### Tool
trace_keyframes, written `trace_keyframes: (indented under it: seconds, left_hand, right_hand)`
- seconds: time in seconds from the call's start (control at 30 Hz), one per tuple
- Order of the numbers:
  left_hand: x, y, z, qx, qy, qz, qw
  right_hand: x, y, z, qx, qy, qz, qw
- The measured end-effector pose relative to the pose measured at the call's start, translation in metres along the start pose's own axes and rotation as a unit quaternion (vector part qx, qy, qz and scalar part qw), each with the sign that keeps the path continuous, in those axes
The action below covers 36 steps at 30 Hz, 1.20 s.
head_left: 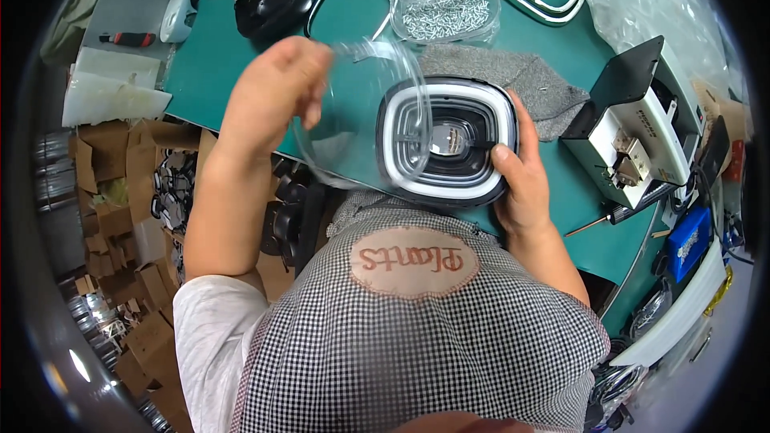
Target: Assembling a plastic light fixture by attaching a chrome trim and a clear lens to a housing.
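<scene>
My right hand (525, 180) grips the right side of a rounded-square black lamp housing (501, 104). A white band rings its stepped, shiny inside, where a small pale piece sits in the middle. My left hand (285, 88), blurred by motion, pinches the upper left rim of a clear plastic cover (345, 124). Tilted and also smeared, the cover overlaps the housing's left side in the picture; whether they touch I cannot tell. A grey cloth (545, 84) lies on the green table just beyond the housing.
Clear tubs of screws (445, 16) stand at the back, beside a coiled white cable (553, 12). A black rounded part (277, 4) lies back left. On the right are a white-and-black machine (634, 128) and a screwdriver (634, 207). Cardboard boxes (104, 152) crowd the lower left.
</scene>
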<state>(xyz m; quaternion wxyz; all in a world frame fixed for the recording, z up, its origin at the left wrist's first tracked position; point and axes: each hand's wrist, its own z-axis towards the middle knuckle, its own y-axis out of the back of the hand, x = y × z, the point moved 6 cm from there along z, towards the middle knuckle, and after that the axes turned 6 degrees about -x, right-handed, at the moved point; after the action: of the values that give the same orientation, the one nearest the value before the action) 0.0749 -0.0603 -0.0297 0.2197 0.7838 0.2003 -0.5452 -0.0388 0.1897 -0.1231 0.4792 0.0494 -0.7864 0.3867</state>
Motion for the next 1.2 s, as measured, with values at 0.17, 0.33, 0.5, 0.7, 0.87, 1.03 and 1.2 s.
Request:
trace_keyframes:
  seconds: [0.17,0.33,0.5,0.7,0.87,1.03,1.2]
  left_hand:
    - [0.043,-0.029,-0.029,0.083,0.098,-0.330,0.935]
    - [0.073,-0.061,-0.047,0.110,0.161,-0.332,0.923]
    - [0.074,-0.068,-0.051,0.088,0.164,-0.262,0.947]
    - [0.070,-0.064,-0.052,0.071,0.153,-0.140,0.976]
    - [0.066,-0.064,-0.050,0.077,0.146,-0.092,0.982]
    - [0.062,-0.063,-0.051,0.090,0.151,-0.030,0.984]
    - [0.048,-0.058,-0.044,0.109,0.140,0.118,0.977]
  right_hand:
    - [0.001,-0.002,0.000,0.014,0.001,0.023,1.000]
    - [-0.004,0.001,0.005,0.006,0.007,0.056,0.998]
    - [-0.004,0.004,0.003,0.013,0.007,0.072,0.997]
    - [-0.005,0.007,0.002,0.036,0.029,-0.009,0.999]
    - [-0.003,0.005,0.002,0.028,0.017,-0.008,0.999]
    - [0.000,0.001,0.001,0.033,0.006,-0.036,0.999]
    - [0.003,-0.001,-0.001,0.026,0.012,-0.046,0.999]
